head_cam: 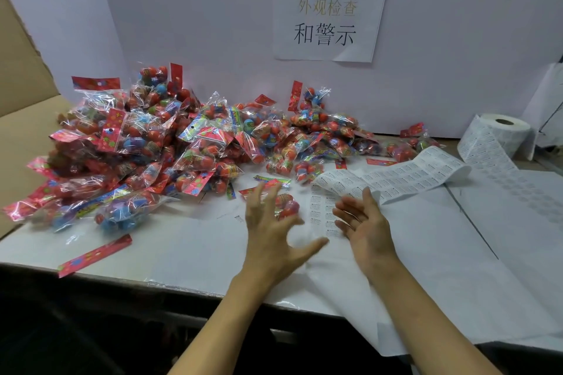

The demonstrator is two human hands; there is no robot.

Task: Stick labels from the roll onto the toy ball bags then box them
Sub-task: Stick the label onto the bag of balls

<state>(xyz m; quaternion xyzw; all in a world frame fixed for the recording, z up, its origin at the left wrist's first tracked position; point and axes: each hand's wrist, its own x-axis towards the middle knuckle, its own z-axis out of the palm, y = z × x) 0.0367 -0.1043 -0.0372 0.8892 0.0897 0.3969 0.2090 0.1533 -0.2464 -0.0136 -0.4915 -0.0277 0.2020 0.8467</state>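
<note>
Your left hand [268,222] spread loose over a bag [286,205], your right hand [362,219] lay empty beside the labels [323,213], ready to peel.

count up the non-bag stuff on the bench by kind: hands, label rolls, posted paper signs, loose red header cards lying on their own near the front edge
hands: 2 (left hand, right hand)
label roll: 1
paper sign on the back wall: 1
loose red header card near the front edge: 1
total: 5
</note>
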